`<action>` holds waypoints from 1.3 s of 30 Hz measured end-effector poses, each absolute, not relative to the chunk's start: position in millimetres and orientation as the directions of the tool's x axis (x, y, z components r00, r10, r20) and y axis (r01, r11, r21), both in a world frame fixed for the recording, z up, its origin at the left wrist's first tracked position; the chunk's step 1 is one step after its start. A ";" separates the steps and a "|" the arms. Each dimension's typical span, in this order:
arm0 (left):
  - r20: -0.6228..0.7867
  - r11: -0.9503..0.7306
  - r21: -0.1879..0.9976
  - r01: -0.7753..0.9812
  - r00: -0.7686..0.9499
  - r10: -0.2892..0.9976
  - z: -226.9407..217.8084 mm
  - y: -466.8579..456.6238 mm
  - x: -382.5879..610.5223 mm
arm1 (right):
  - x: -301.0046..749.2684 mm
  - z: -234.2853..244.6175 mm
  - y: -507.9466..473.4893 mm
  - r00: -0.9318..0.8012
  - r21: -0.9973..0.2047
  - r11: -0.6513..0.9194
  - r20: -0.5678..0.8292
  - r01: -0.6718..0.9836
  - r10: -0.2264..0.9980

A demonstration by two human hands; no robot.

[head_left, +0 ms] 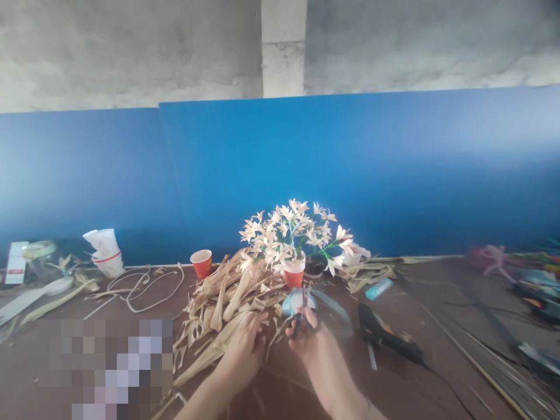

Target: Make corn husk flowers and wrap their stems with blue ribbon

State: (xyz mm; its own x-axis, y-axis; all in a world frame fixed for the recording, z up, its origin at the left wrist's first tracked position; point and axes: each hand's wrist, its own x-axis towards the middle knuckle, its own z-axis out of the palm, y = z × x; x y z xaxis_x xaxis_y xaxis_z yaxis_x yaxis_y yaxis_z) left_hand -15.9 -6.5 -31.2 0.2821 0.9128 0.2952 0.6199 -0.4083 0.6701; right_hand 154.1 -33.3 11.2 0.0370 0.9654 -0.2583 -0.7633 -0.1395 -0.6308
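Observation:
My right hand (317,344) is closed around the dark handles of a pair of scissors (305,300), whose blades point away from me. Just past the blades lies a pale blue and white roll (289,304), partly hidden by the hand. My left hand (247,344) rests at the right edge of a heap of dry corn husks (219,297), thumb and fingers apart, with nothing visible between them. Behind both hands, a bunch of cream husk flowers (293,233) on green stems stands in a red paper cup (294,275).
A black glue gun (389,338) with its cord lies at right, near a light blue packet (378,289). Another red cup (201,264), a white cable (135,291) and a white cup (108,262) stand left. Thin sticks (494,361) lie far right. A blue panel (280,163) borders the table.

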 end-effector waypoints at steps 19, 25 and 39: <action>0.199 0.018 0.599 0.800 -0.171 0.965 20.9 16.6 -67.6 | 189.4 4.2 -17.3 -0.192 -0.610 0.232 0.130 0.757 0.973; 0.170 0.014 0.446 0.895 -0.100 0.980 22.0 11.9 -63.6 | 196.8 7.4 -19.1 -0.292 -0.478 0.295 0.082 0.827 0.953; 0.197 -0.151 0.253 0.956 0.102 0.975 14.4 6.1 -49.8 | 194.3 6.8 -21.2 -0.316 -0.470 0.294 0.034 0.833 0.948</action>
